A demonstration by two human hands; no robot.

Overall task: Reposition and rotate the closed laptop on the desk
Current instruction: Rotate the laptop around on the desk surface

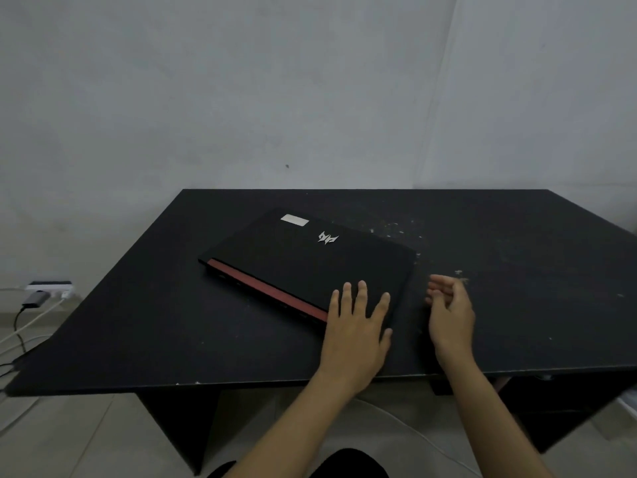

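Left hand [355, 326] lies flat, fingers spread, on the closed laptop [303, 260]; right hand [450, 312] hovers loosely curled, empty, beside it over the surface [517, 253].

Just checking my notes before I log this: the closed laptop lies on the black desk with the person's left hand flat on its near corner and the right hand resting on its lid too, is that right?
Not quite. In the head view the right hand is off the laptop, beside its right edge over the desk. The left hand does lie flat on the near corner.

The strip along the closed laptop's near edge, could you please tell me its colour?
Red strip on the black closed laptop, seen in the head view.
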